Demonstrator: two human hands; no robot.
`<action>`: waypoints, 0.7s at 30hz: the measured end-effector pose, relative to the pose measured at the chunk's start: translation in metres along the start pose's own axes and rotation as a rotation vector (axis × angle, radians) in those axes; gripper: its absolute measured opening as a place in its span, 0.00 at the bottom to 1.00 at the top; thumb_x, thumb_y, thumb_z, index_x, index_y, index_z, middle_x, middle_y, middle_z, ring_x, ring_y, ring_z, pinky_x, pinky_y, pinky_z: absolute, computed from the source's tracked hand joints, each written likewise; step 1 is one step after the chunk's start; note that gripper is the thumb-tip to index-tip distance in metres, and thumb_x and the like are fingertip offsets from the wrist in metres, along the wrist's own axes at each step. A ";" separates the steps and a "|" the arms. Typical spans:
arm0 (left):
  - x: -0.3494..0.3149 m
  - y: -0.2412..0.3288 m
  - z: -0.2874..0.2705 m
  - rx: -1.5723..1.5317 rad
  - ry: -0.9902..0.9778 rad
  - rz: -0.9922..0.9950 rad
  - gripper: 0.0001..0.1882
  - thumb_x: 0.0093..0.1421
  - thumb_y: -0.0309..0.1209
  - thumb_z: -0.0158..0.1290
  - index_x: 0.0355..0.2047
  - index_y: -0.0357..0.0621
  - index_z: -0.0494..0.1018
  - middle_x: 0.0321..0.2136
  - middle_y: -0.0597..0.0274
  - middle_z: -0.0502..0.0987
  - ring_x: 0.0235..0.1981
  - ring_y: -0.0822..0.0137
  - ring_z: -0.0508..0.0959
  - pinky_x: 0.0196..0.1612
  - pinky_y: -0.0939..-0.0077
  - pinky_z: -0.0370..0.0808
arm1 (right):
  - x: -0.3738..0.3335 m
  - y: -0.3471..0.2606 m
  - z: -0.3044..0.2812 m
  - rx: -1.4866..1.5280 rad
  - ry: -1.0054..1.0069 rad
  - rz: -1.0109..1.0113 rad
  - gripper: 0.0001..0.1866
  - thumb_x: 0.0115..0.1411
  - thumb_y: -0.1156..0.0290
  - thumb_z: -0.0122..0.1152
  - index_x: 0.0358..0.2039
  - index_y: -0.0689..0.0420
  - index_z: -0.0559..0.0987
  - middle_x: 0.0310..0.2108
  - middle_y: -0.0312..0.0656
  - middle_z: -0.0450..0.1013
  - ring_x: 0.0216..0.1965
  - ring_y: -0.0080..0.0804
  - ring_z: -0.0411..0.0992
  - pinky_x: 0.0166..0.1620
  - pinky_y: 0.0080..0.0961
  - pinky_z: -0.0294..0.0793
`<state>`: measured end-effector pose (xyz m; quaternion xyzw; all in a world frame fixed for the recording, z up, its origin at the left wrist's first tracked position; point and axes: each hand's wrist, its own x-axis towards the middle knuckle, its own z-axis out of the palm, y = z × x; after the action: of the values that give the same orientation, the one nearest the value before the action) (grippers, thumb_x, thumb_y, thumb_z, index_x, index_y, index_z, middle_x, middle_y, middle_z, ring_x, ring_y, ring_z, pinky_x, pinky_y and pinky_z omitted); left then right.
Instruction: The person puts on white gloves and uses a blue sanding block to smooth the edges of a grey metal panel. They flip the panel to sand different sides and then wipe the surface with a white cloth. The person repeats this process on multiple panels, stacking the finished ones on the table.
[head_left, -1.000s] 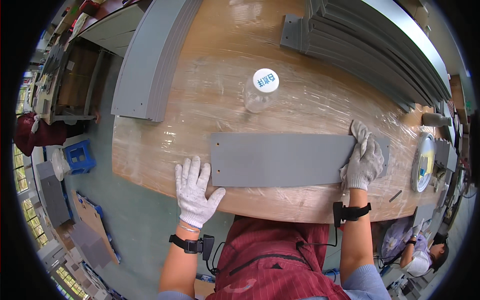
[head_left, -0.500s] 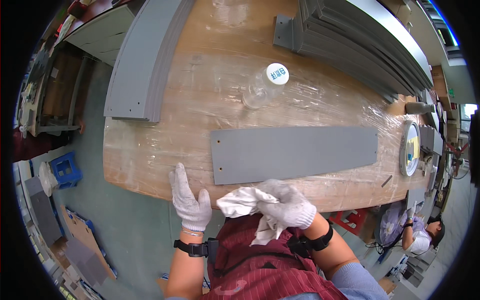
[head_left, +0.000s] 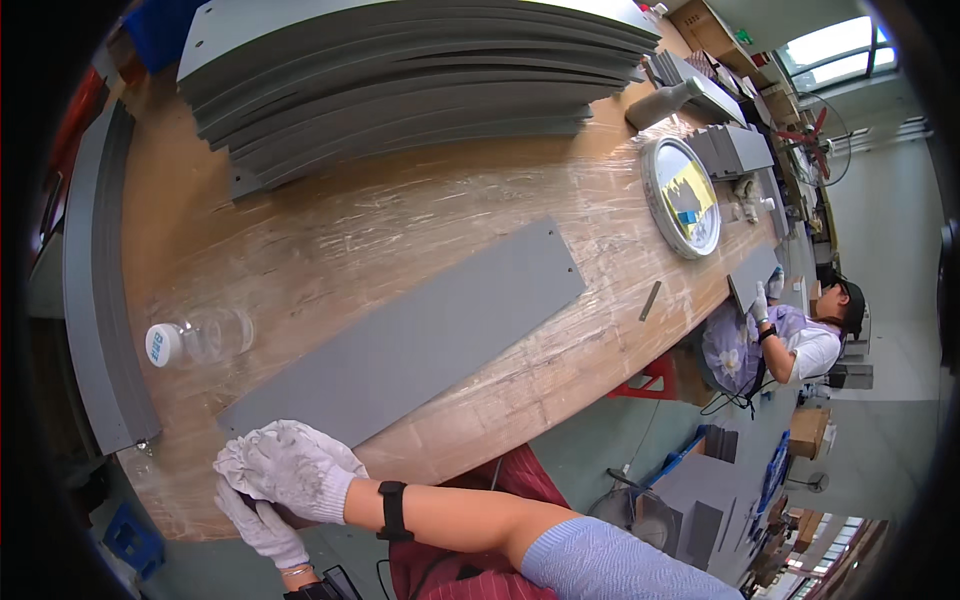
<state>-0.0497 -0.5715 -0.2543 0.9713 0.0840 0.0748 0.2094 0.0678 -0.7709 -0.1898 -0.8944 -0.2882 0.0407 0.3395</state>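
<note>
A long grey panel (head_left: 420, 335) with small holes at its far end lies slantwise on the film-covered table. At its near-left end is my gloved right hand (head_left: 300, 470), closed and pressed down with a crumpled white cloth (head_left: 245, 462) that is mostly hidden by the glove. Just below it, by the table's edge, my gloved left hand (head_left: 262, 530) has its fingers stretched out. Whether it touches the panel is hidden.
A clear bottle (head_left: 215, 335) with a white cap lies left of the panel. Stacks of grey panels (head_left: 400, 90) stand at the back and left. A round lid (head_left: 690, 200), a grey bottle (head_left: 660, 103) and a thin strip (head_left: 650, 300) are rightward. A co-worker (head_left: 790, 330) sits farther right.
My view has turned to the right. My right hand has moved with the cloth from in front of my body onto the panel's left end, and my left hand has come close beneath it.
</note>
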 end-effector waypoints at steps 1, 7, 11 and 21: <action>0.001 0.002 -0.002 0.004 0.007 0.022 0.30 0.68 0.35 0.43 0.67 0.32 0.59 0.66 0.45 0.63 0.69 0.46 0.59 0.73 0.53 0.47 | -0.016 0.020 -0.013 -0.047 0.080 -0.002 0.21 0.58 0.65 0.55 0.53 0.51 0.77 0.46 0.41 0.74 0.50 0.39 0.73 0.50 0.40 0.73; 0.002 0.007 -0.005 -0.033 0.019 -0.164 0.27 0.72 0.34 0.41 0.68 0.35 0.58 0.68 0.50 0.61 0.69 0.56 0.60 0.72 0.64 0.50 | -0.142 0.204 -0.176 -0.431 0.588 0.519 0.16 0.51 0.68 0.65 0.42 0.52 0.83 0.41 0.50 0.77 0.40 0.49 0.76 0.43 0.43 0.76; 0.028 0.052 0.006 -0.196 0.027 -0.415 0.29 0.70 0.31 0.45 0.69 0.34 0.56 0.69 0.51 0.60 0.70 0.57 0.59 0.70 0.67 0.55 | -0.239 0.318 -0.261 -0.593 0.758 1.112 0.09 0.59 0.65 0.62 0.37 0.53 0.84 0.35 0.49 0.78 0.37 0.51 0.76 0.41 0.45 0.75; 0.057 0.082 -0.003 -0.951 0.037 -0.886 0.35 0.58 0.26 0.53 0.66 0.33 0.57 0.59 0.45 0.69 0.61 0.53 0.70 0.65 0.60 0.67 | -0.169 0.263 -0.237 -0.380 0.500 0.945 0.10 0.58 0.62 0.60 0.40 0.47 0.82 0.34 0.46 0.76 0.38 0.47 0.76 0.40 0.45 0.74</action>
<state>0.0162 -0.6326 -0.2107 0.6446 0.4382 0.0271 0.6259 0.1199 -1.1598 -0.1953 -0.9540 0.2304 -0.0773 0.1755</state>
